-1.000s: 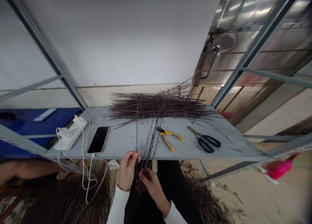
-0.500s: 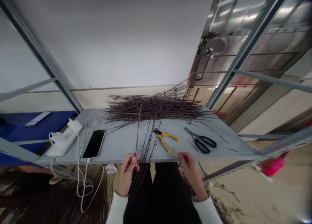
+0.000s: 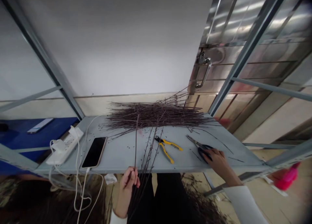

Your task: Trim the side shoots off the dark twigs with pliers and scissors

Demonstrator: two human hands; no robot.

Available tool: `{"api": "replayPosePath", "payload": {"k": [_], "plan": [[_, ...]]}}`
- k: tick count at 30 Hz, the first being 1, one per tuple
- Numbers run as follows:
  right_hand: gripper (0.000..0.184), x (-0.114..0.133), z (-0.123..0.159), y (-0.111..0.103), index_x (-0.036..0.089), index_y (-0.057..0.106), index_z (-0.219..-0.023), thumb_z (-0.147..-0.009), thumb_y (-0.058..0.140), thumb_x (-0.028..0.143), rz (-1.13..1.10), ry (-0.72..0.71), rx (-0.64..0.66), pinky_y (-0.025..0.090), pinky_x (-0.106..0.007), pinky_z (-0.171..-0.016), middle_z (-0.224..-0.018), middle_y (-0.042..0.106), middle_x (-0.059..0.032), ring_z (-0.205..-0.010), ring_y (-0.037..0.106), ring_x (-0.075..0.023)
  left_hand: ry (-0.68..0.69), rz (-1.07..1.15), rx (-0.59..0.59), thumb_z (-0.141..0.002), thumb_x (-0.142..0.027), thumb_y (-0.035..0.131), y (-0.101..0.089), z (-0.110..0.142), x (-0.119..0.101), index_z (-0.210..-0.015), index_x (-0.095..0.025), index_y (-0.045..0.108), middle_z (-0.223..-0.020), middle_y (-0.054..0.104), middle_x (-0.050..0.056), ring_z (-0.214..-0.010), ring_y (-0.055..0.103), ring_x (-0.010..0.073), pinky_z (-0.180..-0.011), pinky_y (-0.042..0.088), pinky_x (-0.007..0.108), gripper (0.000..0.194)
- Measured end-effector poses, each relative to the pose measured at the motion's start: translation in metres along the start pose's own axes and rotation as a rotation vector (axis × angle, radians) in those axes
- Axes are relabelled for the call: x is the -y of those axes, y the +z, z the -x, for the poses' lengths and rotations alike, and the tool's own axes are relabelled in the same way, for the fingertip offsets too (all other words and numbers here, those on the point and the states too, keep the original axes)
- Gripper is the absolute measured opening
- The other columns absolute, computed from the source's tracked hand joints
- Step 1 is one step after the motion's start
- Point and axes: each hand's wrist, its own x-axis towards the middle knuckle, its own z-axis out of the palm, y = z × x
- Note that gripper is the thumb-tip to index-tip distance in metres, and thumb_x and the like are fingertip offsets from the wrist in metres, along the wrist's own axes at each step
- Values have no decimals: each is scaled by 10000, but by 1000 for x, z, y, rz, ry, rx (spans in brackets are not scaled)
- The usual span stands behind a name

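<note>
Left hand clamped on thin twigs, stems rising past the edge of the metal shelf. Right hand on the scissors, fingers over the black handles; hand hides them, can't tell if that grip is closed. Twig pile lies on the shelf, behind the yellow pliers. Lower stems hard to make out against dark trousers.

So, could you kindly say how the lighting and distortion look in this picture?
In the head view, the wide lens slants the metal shelf uprights steeply, glare streaks the shiny metal door, and the picture's edges soften.
</note>
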Motion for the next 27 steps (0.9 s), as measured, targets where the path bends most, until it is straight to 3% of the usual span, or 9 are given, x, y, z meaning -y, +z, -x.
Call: {"api": "replayPosePath", "payload": {"k": [4, 10, 15, 20, 24, 27], "plan": [[319, -9, 2, 2, 157, 603, -946, -795, 461, 399, 26, -25, 0, 442, -435, -791, -908, 629, -182, -871, 590, -316, 11, -44, 7, -817, -524, 570, -1, 0, 4, -633, -201, 478, -585, 397, -45, -518, 397, 109, -546, 352, 251, 383], [256, -25, -13, 4, 188, 617, -787, -643, 559, 391, -46, 86, 97, 477, -414, -730, -744, 665, -144, -731, 639, -312, 7, -58, 10, -825, -514, 566, -3, -1, 8, -641, -201, 489, -571, 409, -41, -521, 402, 116, -563, 354, 261, 371], [237, -22, -32, -23, 220, 614, -666, -561, 622, 431, -203, 167, 242, 479, -365, -626, -669, 689, -103, -659, 660, -295, -2, -3, 31, -820, -503, 581, 2, -1, 0, -653, -194, 495, -589, 412, -41, -523, 404, 109, -552, 348, 257, 362], [289, -23, -35, -56, 207, 611, -666, -510, 680, 441, -197, 256, 238, 449, -369, -554, -630, 677, -125, -594, 637, -298, 3, -22, 13, -814, -509, 573, 2, -9, 1, -758, -197, 550, -624, 450, -33, -570, 446, 119, -583, 383, 260, 318], [421, 5, -13, -82, 197, 597, -769, -503, 685, 511, -294, 398, 89, 466, -389, -631, -757, 679, -124, -702, 634, -294, -42, -73, -5, -772, -559, 572, -4, -24, 7, -797, -199, 574, -611, 483, -35, -584, 490, 131, -616, 421, 269, 361], [498, 60, 15, -95, 196, 563, -857, -547, 669, 571, -608, 536, -15, 483, -370, -646, -754, 651, -83, -682, 613, -234, -81, -130, 28, -713, -581, 617, -11, -37, 9, -801, -186, 593, -608, 532, -29, -597, 525, 137, -630, 443, 272, 406]]}}
